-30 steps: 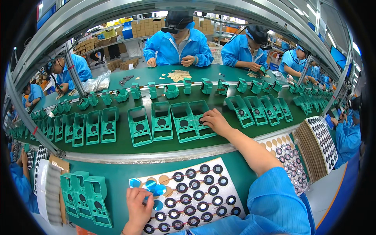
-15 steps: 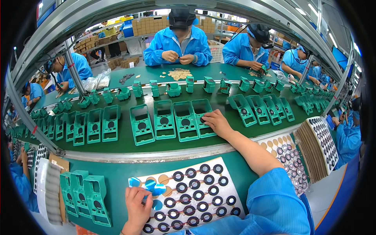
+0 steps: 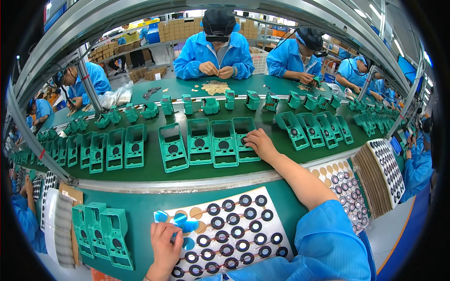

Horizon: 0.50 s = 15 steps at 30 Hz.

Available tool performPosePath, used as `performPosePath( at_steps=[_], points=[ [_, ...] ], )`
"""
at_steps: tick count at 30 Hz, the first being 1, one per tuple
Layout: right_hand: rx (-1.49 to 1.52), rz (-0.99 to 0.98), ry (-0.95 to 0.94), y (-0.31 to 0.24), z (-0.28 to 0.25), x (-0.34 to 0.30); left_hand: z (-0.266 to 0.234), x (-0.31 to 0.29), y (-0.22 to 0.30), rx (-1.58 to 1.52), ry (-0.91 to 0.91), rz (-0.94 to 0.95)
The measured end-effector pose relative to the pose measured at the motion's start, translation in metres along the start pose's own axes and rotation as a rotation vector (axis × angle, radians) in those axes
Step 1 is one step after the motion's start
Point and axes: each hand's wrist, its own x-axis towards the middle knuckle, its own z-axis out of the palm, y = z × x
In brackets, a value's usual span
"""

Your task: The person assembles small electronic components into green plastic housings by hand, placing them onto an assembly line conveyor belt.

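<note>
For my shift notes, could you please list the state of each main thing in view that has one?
Right hand, fingers bent, at a green housing's black disc
Green housing, resting on the belt
Left hand, fingers bent, near the blue film pieces
Blue film pieces, partly overlapping
White ring sheet, partly filled, some tan circles bare
Three bench housings, side by side
Sheet stack, piled, top sheet loaded

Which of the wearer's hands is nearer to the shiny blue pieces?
Left. The left hand is just beside the shiny blue pieces; the right hand is farther forward, at a green housing.
</note>
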Motion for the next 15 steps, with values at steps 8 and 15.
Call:
performPosePath(
  at_steps=[8, 15],
  points=[
    [-0.445, -0.135, -0.098, -0.029, -0.019, -0.008, -0.003, 0.000, -0.002, 0.015, 0.003, 0.023],
    [-0.393, -0.048, -0.198, -0.030, -0.024, 0.000, -0.006, -0.003, -0.008, 0.007, 0.059, 0.046]
  ],
)
